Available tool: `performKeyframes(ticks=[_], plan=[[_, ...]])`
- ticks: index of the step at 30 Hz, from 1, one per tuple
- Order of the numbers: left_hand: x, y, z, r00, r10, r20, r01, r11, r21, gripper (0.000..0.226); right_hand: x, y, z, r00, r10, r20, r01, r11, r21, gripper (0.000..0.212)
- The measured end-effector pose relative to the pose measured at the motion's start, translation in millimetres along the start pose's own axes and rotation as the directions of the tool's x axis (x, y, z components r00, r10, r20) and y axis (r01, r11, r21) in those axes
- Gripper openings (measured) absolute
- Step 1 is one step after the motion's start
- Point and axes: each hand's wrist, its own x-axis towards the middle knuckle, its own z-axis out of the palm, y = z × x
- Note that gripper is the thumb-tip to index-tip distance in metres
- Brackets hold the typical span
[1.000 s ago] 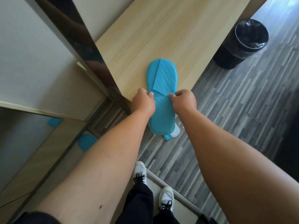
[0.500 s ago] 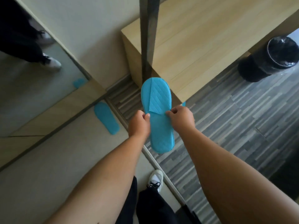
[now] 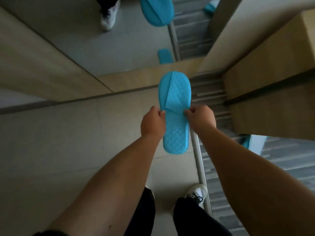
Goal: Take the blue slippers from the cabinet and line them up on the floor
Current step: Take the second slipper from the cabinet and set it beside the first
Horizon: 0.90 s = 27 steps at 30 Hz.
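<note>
I hold one blue quilted slipper (image 3: pixel 175 128) flat in the air, toe pointing away from me, over the beige tile floor (image 3: pixel 71 150). My left hand (image 3: pixel 152 124) pinches its left edge and my right hand (image 3: pixel 200 120) pinches its right edge, both just behind the folded upper. A small blue slipper shape (image 3: pixel 164 56) shows in the mirror (image 3: pixel 133 40) ahead, along with a reflection of the held slipper (image 3: pixel 156 11). Another bit of blue (image 3: pixel 246 141) peeks out below the wooden cabinet (image 3: pixel 272 68) on the right.
A metal threshold strip (image 3: pixel 199 164) separates the beige tiles from the grey striped floor (image 3: pixel 281 159) on the right. My white shoe (image 3: pixel 196 195) and dark trouser legs are at the bottom. The mirror's wooden base (image 3: pixel 144 80) runs across just beyond the slipper.
My view and both hands have swung left, away from the cabinet top, carrying the slipper over the beige tiles in front of the mirror. The grip on the slipper is unchanged.
</note>
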Motion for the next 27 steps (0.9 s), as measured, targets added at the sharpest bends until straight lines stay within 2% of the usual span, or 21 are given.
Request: performKeyframes(ticks=[4, 7, 13, 19, 27], plan=[[34, -74, -15, 0.998, -0.045, -0.04, 0.045, 0.999, -0.001, 0.022, 20, -33, 79, 0.996, -0.075, 0.053, 0.08, 0.994, -0.08, 0.021], [56, -117, -2, 0.996, -0.084, -0.039, 0.085, 0.996, 0.018, 0.023, 40, -38, 122, 0.991, -0.087, 0.097, 0.1, 0.986, -0.136, 0.019], [126, -171, 69, 0.986, -0.145, -0.081, 0.145, 0.989, -0.002, 0.024, 127, -15, 196, 0.984, -0.132, 0.122, 0.155, 0.968, -0.196, 0.019], [213, -213, 155, 0.986, -0.14, -0.096, 0.138, 0.99, -0.022, 0.024, 227, 23, 264, 0.987, -0.129, 0.092, 0.145, 0.971, -0.19, 0.025], [278, -255, 207, 0.988, -0.126, -0.088, 0.13, 0.991, 0.042, 0.026, 296, 40, 322, 0.985, -0.136, 0.102, 0.154, 0.967, -0.204, 0.019]])
